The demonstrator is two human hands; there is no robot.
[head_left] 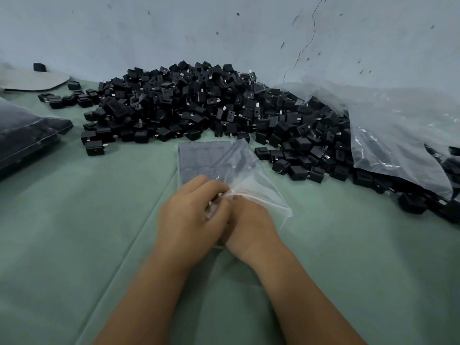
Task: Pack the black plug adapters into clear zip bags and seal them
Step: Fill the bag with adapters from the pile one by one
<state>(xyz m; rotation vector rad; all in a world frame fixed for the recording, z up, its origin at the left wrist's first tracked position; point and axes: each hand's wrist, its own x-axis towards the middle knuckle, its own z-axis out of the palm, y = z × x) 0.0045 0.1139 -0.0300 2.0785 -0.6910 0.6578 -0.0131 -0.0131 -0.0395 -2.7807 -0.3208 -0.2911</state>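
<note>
Near centre, both hands together over the near edge of a clear zip bag (245,168). Left hand (191,215) with fingers curled, grip narrow, pinching the bag's plastic edge. Right hand (251,227) close against the left, touching it, grip also narrow on the same edge; fingertips blurred. Bag lifted and crumpled toward 2 o'clock, lying partly over a flat grey pad (199,160) at 12 o'clock of the hands. Beyond, from 10 to 2 o'clock, a big heap of black plug adapters (199,105) on the green bench (74,220), against a pale wall (224,28). At 3 o'clock, a large clear plastic sack (388,135) spilling more adapters. At 9 o'clock, a filled dark bag (27,135).
</note>
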